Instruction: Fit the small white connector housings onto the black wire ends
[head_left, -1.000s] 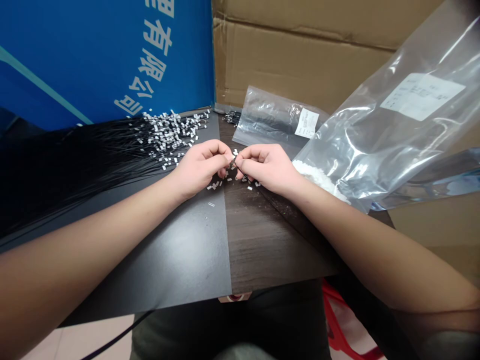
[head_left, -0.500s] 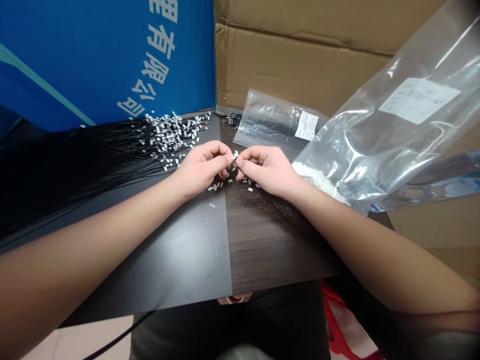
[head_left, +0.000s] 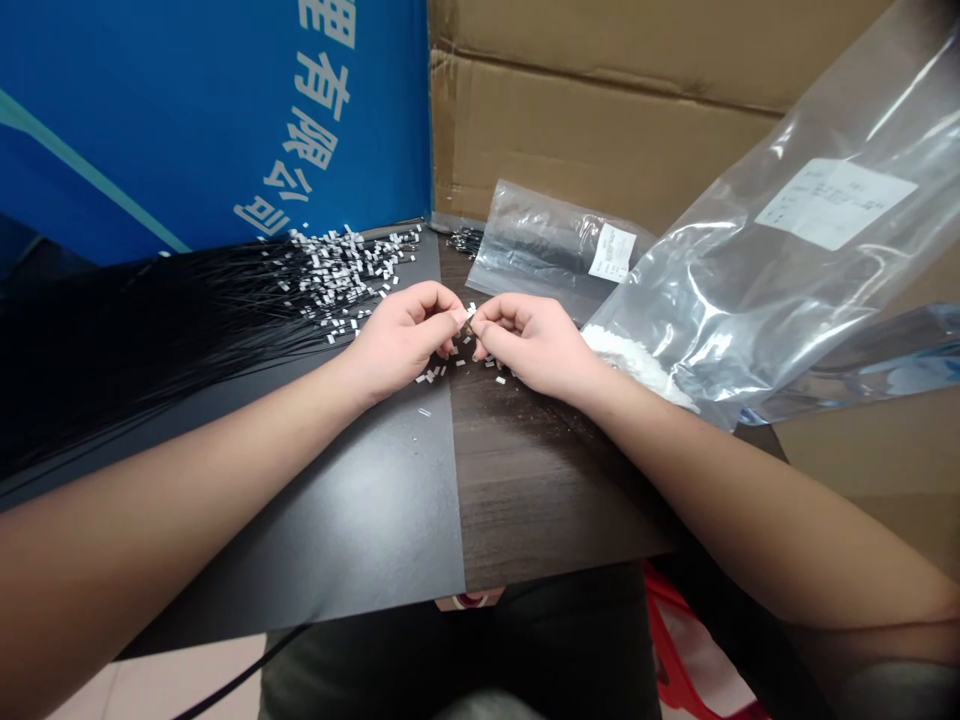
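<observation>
My left hand (head_left: 405, 336) and my right hand (head_left: 537, 342) meet fingertip to fingertip above the table, both closed in a pinch. Something tiny lies between the tips; the fingers hide most of it and I cannot make it out. Small white pieces (head_left: 431, 376) are scattered on the table below and around the fingers. Left of my left hand lies a thick bundle of thin black wires (head_left: 150, 310), with white rectangular tips (head_left: 345, 265) heaped at its right end.
A large clear bag (head_left: 720, 310) holding a white heap (head_left: 637, 362) leans at the right. Behind my hands lies a smaller labelled clear bag (head_left: 536, 240). A blue panel (head_left: 187, 110) and a cardboard box (head_left: 600, 130) stand at the back. The dark table (head_left: 375, 530) ends near my lap.
Both hands stay nearly in place, still pinched together. My right hand has shifted very slightly; otherwise the scene looks the same.
</observation>
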